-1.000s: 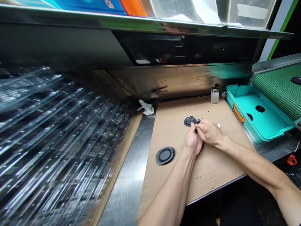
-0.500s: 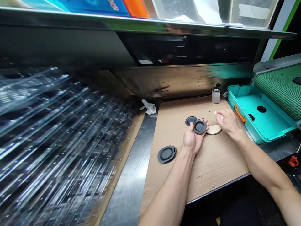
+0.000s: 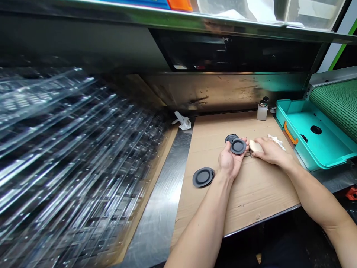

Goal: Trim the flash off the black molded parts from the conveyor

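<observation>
My left hand (image 3: pixel 230 160), palm up, has its thumb and fingers closed around a black round plastic lid (image 3: pixel 238 146) with a raised rim. Just behind it is a second black round piece (image 3: pixel 231 138), partly hidden; whether the two are joined, I cannot tell. To the right, my right hand (image 3: pixel 269 149) grips a cream-coloured pad (image 3: pixel 255 146) between thumb and fingers, close to the left fingertips. A crumpled white tissue (image 3: pixel 276 142) lies beyond the right hand. Another black round lid (image 3: pixel 203 177) rests on the cardboard (image 3: pixel 251 193), left of my left forearm.
A small bottle with a dark top (image 3: pixel 262 110) stands at the back. On the right are a teal tray (image 3: pixel 331 149) with black round pieces and a green conveyor belt (image 3: pixel 337 96). Stacked clear plastic trays (image 3: pixel 69 167) fill the left; a metal shelf edge (image 3: pixel 223 26) runs overhead.
My right hand has let go of the white tissue, which now lies on the cardboard, and has taken hold of the cream pad. My left hand still holds the lid.
</observation>
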The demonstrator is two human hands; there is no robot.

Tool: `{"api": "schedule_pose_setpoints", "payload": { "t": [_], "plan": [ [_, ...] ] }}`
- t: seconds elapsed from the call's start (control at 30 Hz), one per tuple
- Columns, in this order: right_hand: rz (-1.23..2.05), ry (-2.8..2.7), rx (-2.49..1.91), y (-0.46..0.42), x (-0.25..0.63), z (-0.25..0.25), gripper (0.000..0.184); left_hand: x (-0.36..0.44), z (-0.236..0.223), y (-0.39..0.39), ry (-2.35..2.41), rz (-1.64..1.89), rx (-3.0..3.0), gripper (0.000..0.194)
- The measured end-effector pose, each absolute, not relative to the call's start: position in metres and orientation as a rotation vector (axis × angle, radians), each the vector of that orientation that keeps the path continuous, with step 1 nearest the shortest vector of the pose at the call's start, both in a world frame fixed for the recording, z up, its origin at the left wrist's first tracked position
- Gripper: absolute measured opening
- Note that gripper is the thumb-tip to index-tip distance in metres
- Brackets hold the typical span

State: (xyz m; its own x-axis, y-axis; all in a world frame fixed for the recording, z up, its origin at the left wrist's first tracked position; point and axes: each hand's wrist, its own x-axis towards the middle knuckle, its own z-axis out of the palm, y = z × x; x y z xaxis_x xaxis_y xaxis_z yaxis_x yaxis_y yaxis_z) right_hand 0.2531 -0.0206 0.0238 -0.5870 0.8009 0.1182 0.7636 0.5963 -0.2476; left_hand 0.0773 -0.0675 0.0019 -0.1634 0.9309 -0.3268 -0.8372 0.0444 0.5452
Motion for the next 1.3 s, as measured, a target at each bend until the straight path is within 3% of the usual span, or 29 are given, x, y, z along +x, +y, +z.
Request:
{"api": "schedule_pose_setpoints", "payload": {
  "t": [0.2,0.43,0.67,0.8,0.97,1.1,1.3],
  "plan": [
    [0.251,-2.128,-1.181,-0.025,0.242,0.026,0.059,0.078,0.004,-0.069,0.651,1.623,0.177,0.034],
    [0.194,-2.36,-1.002,-0.052,0.209,0.006,0.042,0.08,-0.001,-0.069,0.615,1.583,0.27,0.038],
    [0.013,-2.151,-1.499,-0.015,0.236,0.008,0.044,0.074,0.003,-0.07,0.688,1.545,0.243,0.04],
    [0.071,-2.202,-1.552,-0.015,0.243,0.01,0.045,0.071,0.006,-0.072,0.665,1.506,0.27,0.043],
    [0.111,-2.405,-1.571,-0.027,0.236,0.014,0.043,0.079,0.007,-0.08,0.883,1.68,0.578,0.03],
    [0.176,-2.462,-1.589,-0.028,0.237,0.018,0.044,0.092,0.012,-0.093,1.234,1.957,0.934,0.081],
    [0.188,-2.477,-1.599,-0.025,0.238,0.017,0.039,0.098,0.015,-0.1,1.297,1.92,1.024,0.098]
  ]
}}
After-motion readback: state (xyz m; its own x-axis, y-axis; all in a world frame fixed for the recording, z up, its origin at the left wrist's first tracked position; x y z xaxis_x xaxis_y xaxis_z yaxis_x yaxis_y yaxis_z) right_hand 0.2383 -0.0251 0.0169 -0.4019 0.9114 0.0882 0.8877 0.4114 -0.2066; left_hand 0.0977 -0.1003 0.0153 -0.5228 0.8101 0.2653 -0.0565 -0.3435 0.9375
